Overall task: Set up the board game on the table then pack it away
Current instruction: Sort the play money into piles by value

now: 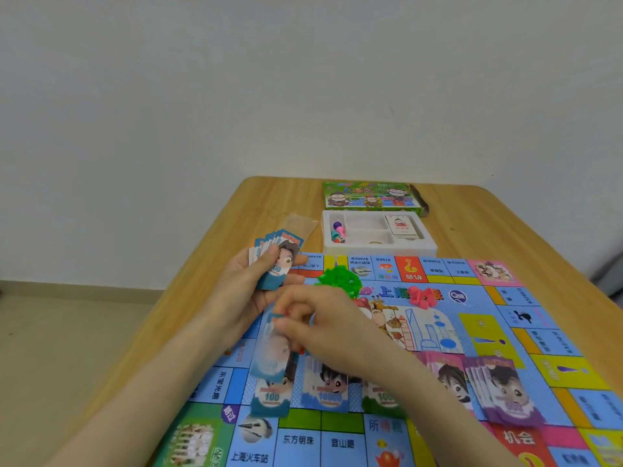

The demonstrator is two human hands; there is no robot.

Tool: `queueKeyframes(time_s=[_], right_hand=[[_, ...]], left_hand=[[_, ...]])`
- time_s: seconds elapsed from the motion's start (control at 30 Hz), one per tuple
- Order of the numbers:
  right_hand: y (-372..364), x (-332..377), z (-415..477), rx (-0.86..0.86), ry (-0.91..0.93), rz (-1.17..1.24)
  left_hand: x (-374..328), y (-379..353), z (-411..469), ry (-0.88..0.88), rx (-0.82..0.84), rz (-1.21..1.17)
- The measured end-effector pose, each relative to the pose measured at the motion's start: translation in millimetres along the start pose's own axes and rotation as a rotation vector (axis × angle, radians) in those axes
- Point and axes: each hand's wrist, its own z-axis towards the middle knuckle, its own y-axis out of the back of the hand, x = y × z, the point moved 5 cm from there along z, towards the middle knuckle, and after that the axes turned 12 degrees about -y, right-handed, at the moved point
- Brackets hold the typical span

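The colourful game board (448,335) lies unfolded on the wooden table (269,203). My left hand (246,291) grips a fanned stack of teal play-money notes (274,254) above the board's far-left corner. My right hand (323,321) pinches a single teal note (273,355), blurred, over a pile of 100 notes (271,396) on the board. More money piles lie in a row: blue (327,389), green (384,399), pink (448,379) and purple (505,392). Green houses (338,279) and pink pieces (421,296) lie heaped on the board.
A white plastic tray (428,242) beyond the board holds coloured pawns (338,232) and a card deck (403,225). The green game box (371,197) lies behind it. An empty clear bag (298,222) lies left of the tray. A white wall rises behind the table.
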Motion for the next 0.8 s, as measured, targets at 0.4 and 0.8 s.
queueKeyframes(time_s=[0.4,0.8], right_hand=[[-14.0,3.5,-6.1,0.016,0.078,-0.470],[-19.9,8.3,-18.8,0.132,0.187,-0.580]], left_hand=[[0.7,-2.2,0.0,0.010,0.034,0.012],[1.2,0.2,1.9,0.003,0.025,-0.060]])
